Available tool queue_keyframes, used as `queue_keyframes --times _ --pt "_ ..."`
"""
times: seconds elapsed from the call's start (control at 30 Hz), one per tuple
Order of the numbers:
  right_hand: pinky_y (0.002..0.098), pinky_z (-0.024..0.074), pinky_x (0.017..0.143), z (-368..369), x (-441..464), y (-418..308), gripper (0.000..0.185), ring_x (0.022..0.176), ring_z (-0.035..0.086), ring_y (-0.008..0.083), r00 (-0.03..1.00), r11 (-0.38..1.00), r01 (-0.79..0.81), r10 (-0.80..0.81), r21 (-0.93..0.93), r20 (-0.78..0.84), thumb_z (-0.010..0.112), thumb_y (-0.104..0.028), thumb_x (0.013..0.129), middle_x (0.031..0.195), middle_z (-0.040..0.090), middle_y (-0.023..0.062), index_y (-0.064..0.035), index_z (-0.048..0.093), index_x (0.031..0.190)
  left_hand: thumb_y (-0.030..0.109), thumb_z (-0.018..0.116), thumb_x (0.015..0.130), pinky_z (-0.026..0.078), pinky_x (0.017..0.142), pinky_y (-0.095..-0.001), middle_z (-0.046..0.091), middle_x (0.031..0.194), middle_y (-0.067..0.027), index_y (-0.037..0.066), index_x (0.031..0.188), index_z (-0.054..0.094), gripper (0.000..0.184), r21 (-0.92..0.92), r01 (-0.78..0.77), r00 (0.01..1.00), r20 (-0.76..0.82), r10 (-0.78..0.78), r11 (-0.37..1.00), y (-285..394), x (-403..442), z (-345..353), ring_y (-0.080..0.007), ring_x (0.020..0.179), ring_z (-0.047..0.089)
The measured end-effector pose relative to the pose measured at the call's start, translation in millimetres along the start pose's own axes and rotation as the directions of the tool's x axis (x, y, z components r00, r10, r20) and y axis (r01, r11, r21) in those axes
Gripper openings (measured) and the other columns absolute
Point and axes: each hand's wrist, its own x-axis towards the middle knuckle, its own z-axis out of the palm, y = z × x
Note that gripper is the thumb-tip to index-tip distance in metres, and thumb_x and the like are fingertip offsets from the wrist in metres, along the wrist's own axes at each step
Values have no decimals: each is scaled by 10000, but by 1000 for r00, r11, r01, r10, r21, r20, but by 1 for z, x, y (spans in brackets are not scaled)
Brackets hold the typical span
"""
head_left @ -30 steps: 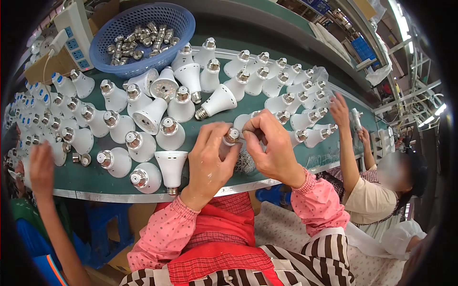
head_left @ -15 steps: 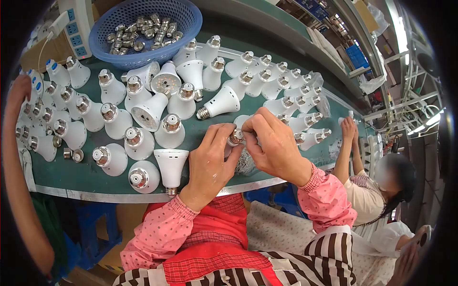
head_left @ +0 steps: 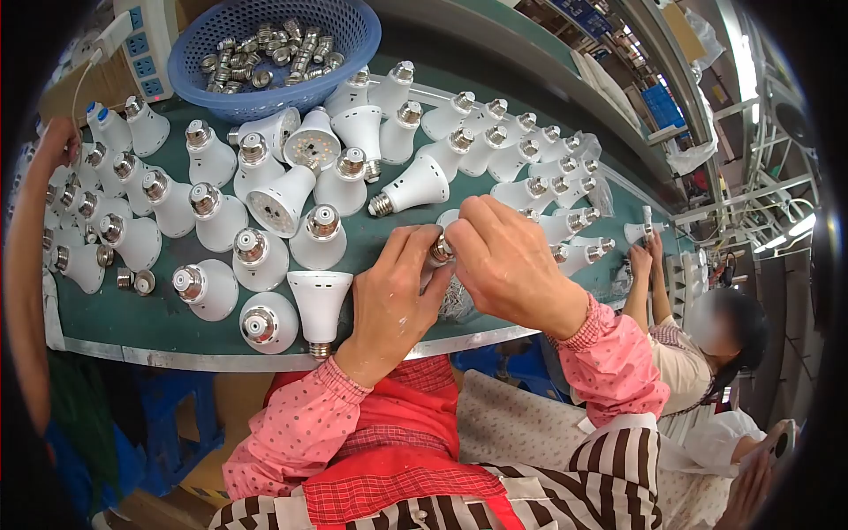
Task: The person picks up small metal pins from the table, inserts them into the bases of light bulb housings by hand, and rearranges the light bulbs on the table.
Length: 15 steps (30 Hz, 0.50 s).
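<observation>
My left hand (head_left: 393,296) is closed around a white light bulb (head_left: 439,253), held with its metal screw cap upward; most of the body is hidden by my fingers. My right hand (head_left: 511,265) is pinched at that cap, its fingertips turned away behind the knuckles, so what lies between them is hidden. Just below the hands is a heap of fine metal pins (head_left: 456,302). Left of my left wrist a light bulb (head_left: 319,305) stands cap down, and another bulb (head_left: 268,323) beside it points its cap toward me.
Many white bulbs (head_left: 218,216) crowd the green table (head_left: 168,329). A blue basket (head_left: 190,93) of metal caps sits at the back, near a socket strip (head_left: 141,53). Another person's arm (head_left: 31,265) reaches in at left; a co-worker's hands (head_left: 649,254) hold a bulb at right.
My right hand has rolled over the cap, its knuckles slightly lower and its fingertips now more hidden. At right, the co-worker's bulb has come into fuller view.
</observation>
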Motion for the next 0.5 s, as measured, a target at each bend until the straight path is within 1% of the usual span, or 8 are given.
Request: queue_keyframes --times 0.07,0.17,0.2,0.27,0.3,0.37,0.47,0.5 --pt "415 508 708 -2 2 -3 283 839 586 316 999 998 25 -24 -51 26 711 -23 674 907 520 141 -24 560 914 78 770 880 588 697 -428 669 1175 -111 61 1243 621 393 5 11 1000 12 -11 1000 1 0 -1 -354 885 735" --pt "394 515 699 5 -9 -3 227 826 612 317 996 997 -73 74 24 -42 700 15 746 900 555 142 -6 597 947 88 772 883 587 695 -432 668 1166 -106 68 1247 618 396 16 -6 1000 -3 6 1000 2 0 0 -359 887 733" --pt "376 515 685 6 -12 -2 188 807 628 291 981 967 -179 189 182 -42 695 16 793 896 583 131 0 607 958 92 772 884 586 695 -434 668 1163 -105 72 1248 617 397 16 1 1000 -7 -1 1000 2 0 -1 -362 888 732" --pt "340 516 655 8 -17 -3 110 771 662 240 913 798 -364 409 480 13 686 16 888 886 639 109 12 626 980 101 772 886 586 696 -438 668 1158 -104 78 1250 615 398 17 16 1000 -9 -16 1000 3 0 -1 -367 890 729" --pt "322 515 643 8 -16 -3 85 757 667 210 859 649 -453 501 611 104 681 -7 921 883 658 98 15 630 986 103 770 888 585 696 -440 668 1156 -104 80 1249 615 393 23 10 1000 -16 -9 1000 3 0 0 -369 891 728" --pt "286 514 618 8 -15 -3 80 729 677 149 721 262 -572 612 777 325 672 -52 989 876 697 76 21 639 997 108 764 893 584 696 -443 669 1151 -104 83 1247 615 385 35 -3 1000 -22 4 999 2 -1 1 -374 891 726" --pt "244 516 658 13 -15 5 157 746 620 83 714 133 -566 572 814 403 697 -137 1020 930 698 57 4 628 1034 110 755 898 581 692 -442 671 1145 -108 81 1241 616 371 41 11 1000 -8 -11 999 2 -1 0 -375 893 724" --pt "247 518 643 13 -14 6 147 743 634 90 703 97 -567 573 818 420 700 -125 1007 915 698 59 3 630 1023 109 754 899 581 692 -442 672 1143 -110 80 1240 615 369 40 6 1000 -8 -6 999 2 0 0 -375 891 724"
